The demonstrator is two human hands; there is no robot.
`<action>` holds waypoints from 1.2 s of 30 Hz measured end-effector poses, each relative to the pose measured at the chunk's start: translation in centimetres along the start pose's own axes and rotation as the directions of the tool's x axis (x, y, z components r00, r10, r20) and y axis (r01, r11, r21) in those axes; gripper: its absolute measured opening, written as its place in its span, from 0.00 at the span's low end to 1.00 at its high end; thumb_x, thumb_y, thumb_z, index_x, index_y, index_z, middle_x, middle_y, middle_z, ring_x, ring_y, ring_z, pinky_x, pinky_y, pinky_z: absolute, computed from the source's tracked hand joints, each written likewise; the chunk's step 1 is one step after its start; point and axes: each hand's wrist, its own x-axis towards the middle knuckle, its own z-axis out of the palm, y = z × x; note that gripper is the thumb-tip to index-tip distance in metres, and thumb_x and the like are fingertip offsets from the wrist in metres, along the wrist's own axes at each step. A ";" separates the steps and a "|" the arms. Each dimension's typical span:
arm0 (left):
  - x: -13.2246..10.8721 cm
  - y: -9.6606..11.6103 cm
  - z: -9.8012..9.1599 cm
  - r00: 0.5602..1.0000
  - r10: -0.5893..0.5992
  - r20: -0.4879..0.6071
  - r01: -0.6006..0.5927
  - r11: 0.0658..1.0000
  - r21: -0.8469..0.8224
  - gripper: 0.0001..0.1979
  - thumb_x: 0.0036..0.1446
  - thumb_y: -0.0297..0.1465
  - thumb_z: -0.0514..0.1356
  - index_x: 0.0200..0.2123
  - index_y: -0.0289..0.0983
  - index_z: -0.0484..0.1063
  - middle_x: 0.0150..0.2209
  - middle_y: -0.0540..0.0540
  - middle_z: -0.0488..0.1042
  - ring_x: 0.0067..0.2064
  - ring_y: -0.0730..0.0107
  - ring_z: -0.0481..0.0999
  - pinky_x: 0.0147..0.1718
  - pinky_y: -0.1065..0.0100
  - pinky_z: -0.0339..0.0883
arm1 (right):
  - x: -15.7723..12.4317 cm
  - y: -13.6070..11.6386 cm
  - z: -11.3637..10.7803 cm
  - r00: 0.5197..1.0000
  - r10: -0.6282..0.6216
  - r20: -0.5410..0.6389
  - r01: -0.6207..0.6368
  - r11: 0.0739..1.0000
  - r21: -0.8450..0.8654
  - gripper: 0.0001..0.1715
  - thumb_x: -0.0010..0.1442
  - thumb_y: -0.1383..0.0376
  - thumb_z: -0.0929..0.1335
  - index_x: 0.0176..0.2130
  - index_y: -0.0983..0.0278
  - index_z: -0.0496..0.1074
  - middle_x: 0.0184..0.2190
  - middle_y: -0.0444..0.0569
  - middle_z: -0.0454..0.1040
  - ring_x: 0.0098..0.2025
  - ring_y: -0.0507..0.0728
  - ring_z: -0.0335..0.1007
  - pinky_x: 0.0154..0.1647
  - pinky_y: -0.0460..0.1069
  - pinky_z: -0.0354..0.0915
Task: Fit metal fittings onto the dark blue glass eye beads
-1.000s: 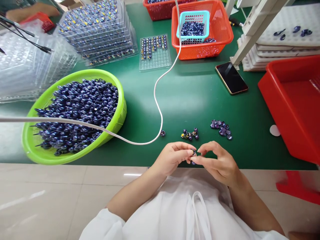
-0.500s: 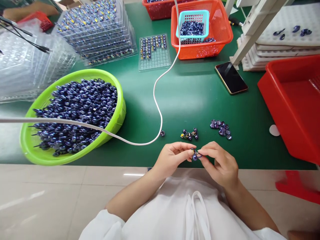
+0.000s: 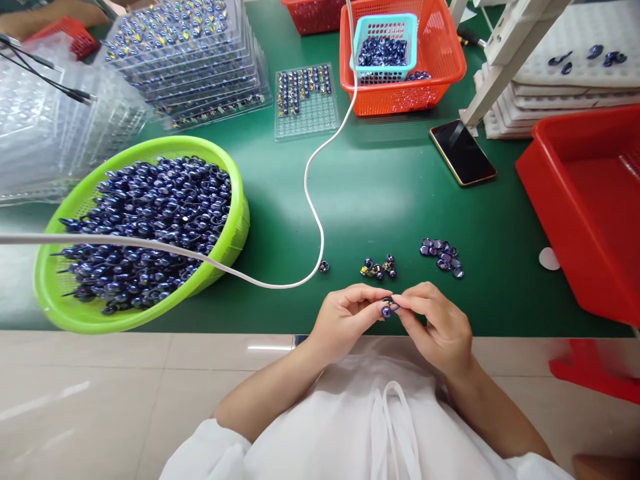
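Between my fingertips, over the front edge of the green table (image 3: 280, 313), is a small dark-blue shiny part (image 3: 387, 311) with a thin curved piece. My left hand (image 3: 347, 319) pinches it from the left with thumb and forefinger. From the right, my right hand (image 3: 440, 323) pinches the same part, and the fingertips of both hands nearly meet. Just beyond my hands lies a small pile of round parts with metallic bits (image 3: 379, 268). Flat dark oval pieces (image 3: 443, 255) form another pile to the right. One small round piece (image 3: 324, 267) lies to the left.
A green basket (image 3: 240, 220) of dark parts stands left, crossed by a white cable (image 3: 314, 207). Behind are stacked trays (image 3: 200, 87), a partly filled tray (image 3: 313, 120) and an orange basket (image 3: 400, 103). A phone (image 3: 463, 153) and red bin (image 3: 565, 227) are right.
My fingertips have drawn slightly closer around the small part, which has turned a little and moved slightly left. The view has shifted slightly.
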 end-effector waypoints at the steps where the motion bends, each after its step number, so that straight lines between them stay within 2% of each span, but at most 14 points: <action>1: 0.0 0.0 0.0 0.999 0.036 -0.001 -0.036 0.999 0.026 0.06 0.52 0.28 0.71 0.36 0.37 0.85 0.34 0.46 0.81 0.35 0.71 0.80 0.37 0.72 0.75 | 0.0 0.0 0.1 1.000 -0.024 -0.004 0.024 0.999 -0.028 0.21 0.59 0.80 0.70 0.49 0.61 0.72 0.36 0.48 0.76 0.35 0.54 0.71 0.34 0.50 0.67; 6: 0.0 -0.5 -0.5 0.988 0.151 0.037 -0.155 0.979 0.136 0.07 0.56 0.26 0.68 0.38 0.37 0.84 0.35 0.44 0.80 0.36 0.71 0.79 0.38 0.72 0.74 | 0.2 -0.1 0.4 0.995 -0.094 0.016 0.095 0.987 -0.129 0.19 0.60 0.80 0.69 0.48 0.63 0.71 0.35 0.50 0.75 0.33 0.55 0.69 0.34 0.52 0.66; 14: 0.2 -1.0 -1.0 0.985 0.162 0.057 -0.169 0.973 0.160 0.07 0.57 0.29 0.67 0.39 0.36 0.84 0.36 0.43 0.80 0.37 0.68 0.80 0.38 0.70 0.75 | 0.2 0.0 0.1 0.991 -0.114 0.068 0.126 0.968 -0.216 0.17 0.60 0.78 0.70 0.47 0.63 0.71 0.35 0.50 0.76 0.33 0.55 0.69 0.35 0.53 0.65; 16: 0.1 -1.0 -0.8 0.983 0.177 0.043 -0.182 0.969 0.170 0.06 0.57 0.29 0.68 0.38 0.36 0.84 0.36 0.43 0.81 0.38 0.67 0.80 0.39 0.69 0.76 | 0.2 -0.2 0.1 0.997 -0.058 0.058 0.067 0.984 -0.162 0.17 0.61 0.78 0.69 0.48 0.62 0.71 0.37 0.50 0.77 0.35 0.55 0.72 0.36 0.52 0.67; 18: -0.1 -1.1 -0.7 0.980 0.198 0.022 -0.198 0.962 0.186 0.07 0.57 0.30 0.67 0.39 0.36 0.83 0.37 0.42 0.81 0.38 0.66 0.81 0.40 0.68 0.76 | 0.2 -0.5 0.2 0.998 0.049 0.045 -0.046 0.997 -0.060 0.16 0.62 0.77 0.69 0.48 0.61 0.71 0.38 0.49 0.76 0.37 0.54 0.73 0.37 0.50 0.68; 21: -0.3 -1.4 -0.6 0.968 0.251 0.001 -0.243 0.935 0.257 0.08 0.58 0.30 0.66 0.40 0.38 0.83 0.38 0.42 0.81 0.39 0.64 0.81 0.39 0.67 0.75 | 0.2 -1.0 0.5 0.975 0.221 0.021 -0.222 0.974 0.045 0.11 0.63 0.74 0.69 0.44 0.60 0.72 0.35 0.45 0.75 0.34 0.52 0.72 0.33 0.48 0.69; 23: -0.4 -1.6 -0.7 0.960 0.281 0.002 -0.268 0.914 0.303 0.08 0.59 0.31 0.66 0.41 0.38 0.83 0.38 0.41 0.81 0.39 0.63 0.80 0.39 0.66 0.75 | 0.2 -1.3 0.8 0.959 0.282 0.008 -0.282 0.958 0.061 0.09 0.63 0.73 0.68 0.41 0.59 0.72 0.32 0.43 0.74 0.31 0.51 0.70 0.31 0.47 0.67; 31: -0.5 -1.2 -0.2 0.949 0.314 0.028 -0.300 0.872 0.387 0.07 0.61 0.30 0.64 0.41 0.39 0.82 0.37 0.42 0.82 0.37 0.64 0.80 0.37 0.67 0.73 | 0.3 -1.4 1.1 0.943 0.334 -0.018 -0.331 0.940 0.079 0.08 0.62 0.73 0.67 0.38 0.60 0.72 0.30 0.42 0.73 0.29 0.50 0.68 0.28 0.46 0.65; 36: -0.3 -1.3 0.0 0.903 0.424 0.073 -0.411 0.799 0.439 0.08 0.60 0.25 0.63 0.40 0.38 0.82 0.36 0.42 0.82 0.37 0.64 0.80 0.38 0.66 0.72 | 0.1 -1.3 1.3 0.915 0.404 -0.009 -0.401 0.908 0.119 0.06 0.62 0.71 0.67 0.37 0.60 0.72 0.30 0.43 0.74 0.29 0.51 0.68 0.29 0.46 0.65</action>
